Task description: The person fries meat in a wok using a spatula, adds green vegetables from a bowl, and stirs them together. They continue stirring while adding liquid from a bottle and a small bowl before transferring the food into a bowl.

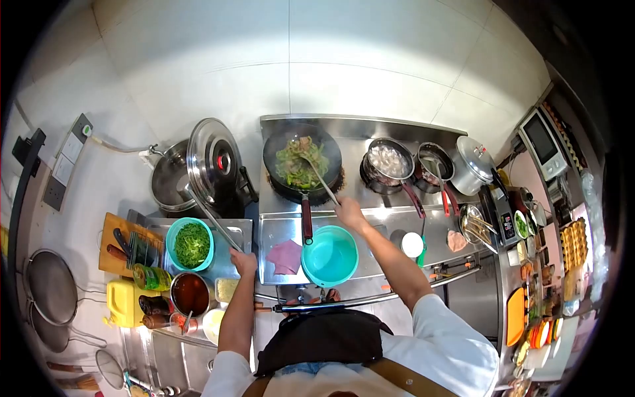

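My left hand (244, 262) is closed round the handle of a long metal ladle (215, 221), which slants up to the left; its far end is at the front rim of a steel pot (165, 175). Beside that pot a large steel lid (215, 162) with a black and red knob stands tilted. My right hand (349, 215) grips a long-handled spatula (321, 177), whose head is among the green vegetables and meat pieces (296, 167) in a black wok (334, 155). Nearest below are the wok's dark red handle (307, 221) and a turquoise bowl (331, 258) with nothing visible inside.
Two smaller pans (390, 157) (433, 162) and a pressure cooker (471, 162) are on the right of the stove. A purple cloth (284, 258) lies by the bowl. Chopped greens fill another turquoise bowl (210, 251); a pot of red-brown liquid (188, 291) and a yellow jug (121, 303) are nearby.
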`<state>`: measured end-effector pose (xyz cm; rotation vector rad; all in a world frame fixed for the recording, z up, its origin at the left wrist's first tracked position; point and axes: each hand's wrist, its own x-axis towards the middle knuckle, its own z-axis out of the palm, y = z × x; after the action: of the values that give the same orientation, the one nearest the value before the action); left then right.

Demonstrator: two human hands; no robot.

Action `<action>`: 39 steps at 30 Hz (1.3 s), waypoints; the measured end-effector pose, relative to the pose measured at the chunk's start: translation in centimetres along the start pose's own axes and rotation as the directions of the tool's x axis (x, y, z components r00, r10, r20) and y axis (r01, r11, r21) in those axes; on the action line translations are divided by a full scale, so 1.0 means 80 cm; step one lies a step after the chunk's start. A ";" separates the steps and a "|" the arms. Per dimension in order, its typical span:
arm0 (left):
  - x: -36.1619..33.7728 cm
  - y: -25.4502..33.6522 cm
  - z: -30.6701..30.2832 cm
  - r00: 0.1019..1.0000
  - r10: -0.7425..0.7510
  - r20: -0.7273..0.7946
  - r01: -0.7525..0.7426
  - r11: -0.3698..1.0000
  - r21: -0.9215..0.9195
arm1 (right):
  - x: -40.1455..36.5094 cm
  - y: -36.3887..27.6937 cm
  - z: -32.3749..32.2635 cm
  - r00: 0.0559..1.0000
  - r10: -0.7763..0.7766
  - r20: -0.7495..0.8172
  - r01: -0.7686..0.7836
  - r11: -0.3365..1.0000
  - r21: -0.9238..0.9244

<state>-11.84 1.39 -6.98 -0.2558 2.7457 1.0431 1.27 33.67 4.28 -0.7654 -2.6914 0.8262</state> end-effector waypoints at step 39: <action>-0.011 0.094 -0.338 0.932 0.252 0.260 0.236 0.121 -0.964 | -0.076 -0.046 -0.065 0.872 0.300 0.386 -0.456 0.215 0.863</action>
<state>-15.89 -11.07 17.85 -0.1597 1.1913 2.5026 6.70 30.16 10.30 -1.0068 -1.4535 2.3335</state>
